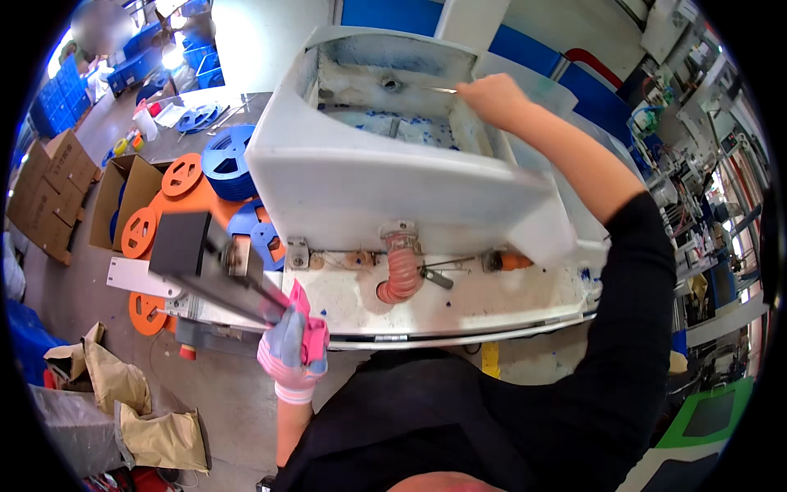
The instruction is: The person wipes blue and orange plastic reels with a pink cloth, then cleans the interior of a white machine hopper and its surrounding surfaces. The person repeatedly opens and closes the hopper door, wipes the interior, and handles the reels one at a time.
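Observation:
My right hand (496,100) is bare and closed, raised over the right side of a white hopper (393,193). A thin pale stick-like tool (441,88) juts left from its fingers over the hopper's opening; its kind is unclear. Small blue bits (410,129) lie on the hopper's dusty floor. In a striped pink-and-grey glove, my left hand (291,357) is low at the front left, closed around a soft-looking pink piece (314,338). A dark bar (225,297), smeared by motion, reaches up-left from beside this hand; whether I hold it too is unclear.
Below the hopper, a pink ribbed hose (402,275) runs into a white base, near a screwdriver-like tool (438,279). Orange reels (139,232) and stacked blue reels (229,164) stand left. Cardboard boxes (53,197) and brown paper sacks (164,439) are farther left. Machinery (680,189) lines the right.

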A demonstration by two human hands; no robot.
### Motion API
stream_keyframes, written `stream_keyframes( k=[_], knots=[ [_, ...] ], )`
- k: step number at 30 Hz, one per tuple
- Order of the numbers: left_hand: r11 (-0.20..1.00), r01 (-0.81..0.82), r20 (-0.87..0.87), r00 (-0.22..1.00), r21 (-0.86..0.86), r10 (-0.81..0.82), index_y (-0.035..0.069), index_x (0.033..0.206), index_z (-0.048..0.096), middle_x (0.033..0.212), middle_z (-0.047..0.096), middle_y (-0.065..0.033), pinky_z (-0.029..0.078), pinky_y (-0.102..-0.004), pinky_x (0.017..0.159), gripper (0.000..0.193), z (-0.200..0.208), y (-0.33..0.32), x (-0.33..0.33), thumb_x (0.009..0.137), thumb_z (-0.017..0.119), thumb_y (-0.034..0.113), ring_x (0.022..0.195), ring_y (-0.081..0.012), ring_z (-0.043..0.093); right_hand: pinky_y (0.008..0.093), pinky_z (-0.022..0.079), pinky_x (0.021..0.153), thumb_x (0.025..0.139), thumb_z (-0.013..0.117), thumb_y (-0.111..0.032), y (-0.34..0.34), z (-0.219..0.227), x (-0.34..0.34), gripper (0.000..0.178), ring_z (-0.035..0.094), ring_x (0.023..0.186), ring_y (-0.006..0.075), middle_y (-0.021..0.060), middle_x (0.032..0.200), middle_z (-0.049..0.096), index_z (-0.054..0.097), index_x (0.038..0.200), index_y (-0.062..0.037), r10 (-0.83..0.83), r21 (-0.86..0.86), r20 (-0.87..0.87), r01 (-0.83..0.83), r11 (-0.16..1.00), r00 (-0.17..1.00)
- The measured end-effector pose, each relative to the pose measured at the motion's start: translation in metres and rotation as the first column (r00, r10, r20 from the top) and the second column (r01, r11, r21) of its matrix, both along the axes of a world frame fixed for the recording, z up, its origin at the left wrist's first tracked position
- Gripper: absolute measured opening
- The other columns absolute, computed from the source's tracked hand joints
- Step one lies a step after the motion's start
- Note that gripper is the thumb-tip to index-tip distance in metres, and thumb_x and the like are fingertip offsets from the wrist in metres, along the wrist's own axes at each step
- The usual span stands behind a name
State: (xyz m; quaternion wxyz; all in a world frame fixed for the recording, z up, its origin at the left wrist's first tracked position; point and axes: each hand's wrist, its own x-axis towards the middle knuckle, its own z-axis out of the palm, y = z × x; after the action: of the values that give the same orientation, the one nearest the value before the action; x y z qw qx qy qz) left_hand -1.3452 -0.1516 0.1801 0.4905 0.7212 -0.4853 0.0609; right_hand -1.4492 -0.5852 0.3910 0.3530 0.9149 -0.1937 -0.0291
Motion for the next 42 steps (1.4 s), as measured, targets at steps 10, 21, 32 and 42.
stream_keyframes(
  k=[10, 21, 32, 42],
  knots=[
    [0.980, -0.200, 0.283, 0.939, -0.010, 0.195, 0.004, 0.128, 0.044, 0.088, 0.065, -0.0241, 0.049, -0.0414, 0.055, 0.050, -0.008, -0.007, -0.012, 0.083, 0.060, 0.017, 0.056, -0.0347, 0.058, 0.0412, 0.053, 0.058, 0.080, 0.055, -0.005, -0.136, -0.089, 0.119, 0.020, 0.067, 0.072, 0.0302, 0.0118, 0.077, 0.067, 0.060, 0.100, -0.0048, 0.086, 0.115, -0.084, -0.076, 0.990, 0.993],
    [0.962, -0.240, 0.180, 0.960, 0.132, 0.215, 0.002, 0.126, 0.045, 0.106, 0.060, -0.0231, 0.049, -0.0465, 0.069, 0.045, -0.060, 0.026, -0.021, 0.086, 0.059, 0.016, 0.076, -0.0350, 0.062, 0.0407, 0.053, 0.056, 0.079, 0.056, -0.003, -0.151, -0.098, 0.113, 0.019, 0.068, 0.072, 0.0290, 0.0126, 0.082, 0.068, 0.057, 0.097, -0.0023, 0.105, 0.174, 0.002, -0.104, 0.979, 0.994],
    [0.972, -0.227, 0.485, 0.845, -0.055, 0.224, -0.002, 0.120, 0.051, 0.091, 0.064, -0.0252, 0.049, -0.0376, 0.055, 0.045, -0.034, 0.008, -0.006, 0.084, 0.064, 0.023, 0.063, -0.0314, 0.063, 0.0401, 0.055, 0.064, 0.075, 0.062, -0.008, -0.132, -0.137, 0.165, 0.016, 0.068, 0.087, 0.0272, 0.0154, 0.093, 0.069, 0.073, 0.086, -0.0066, -0.172, 0.248, -0.066, 0.183, 0.951, 0.983],
    [0.962, -0.270, 0.350, 0.898, -0.042, 0.267, 0.007, 0.131, 0.044, 0.119, 0.058, -0.0246, 0.045, -0.0547, 0.087, 0.048, -0.045, 0.011, -0.019, 0.087, 0.059, 0.016, 0.102, -0.0433, 0.060, 0.0364, 0.035, 0.037, 0.089, 0.048, -0.016, -0.171, -0.181, 0.147, 0.023, 0.049, 0.041, 0.0193, 0.0082, 0.061, 0.054, 0.058, 0.105, -0.0026, -0.705, 0.981, 0.061, -0.174, -0.089, 0.707]
  ],
)
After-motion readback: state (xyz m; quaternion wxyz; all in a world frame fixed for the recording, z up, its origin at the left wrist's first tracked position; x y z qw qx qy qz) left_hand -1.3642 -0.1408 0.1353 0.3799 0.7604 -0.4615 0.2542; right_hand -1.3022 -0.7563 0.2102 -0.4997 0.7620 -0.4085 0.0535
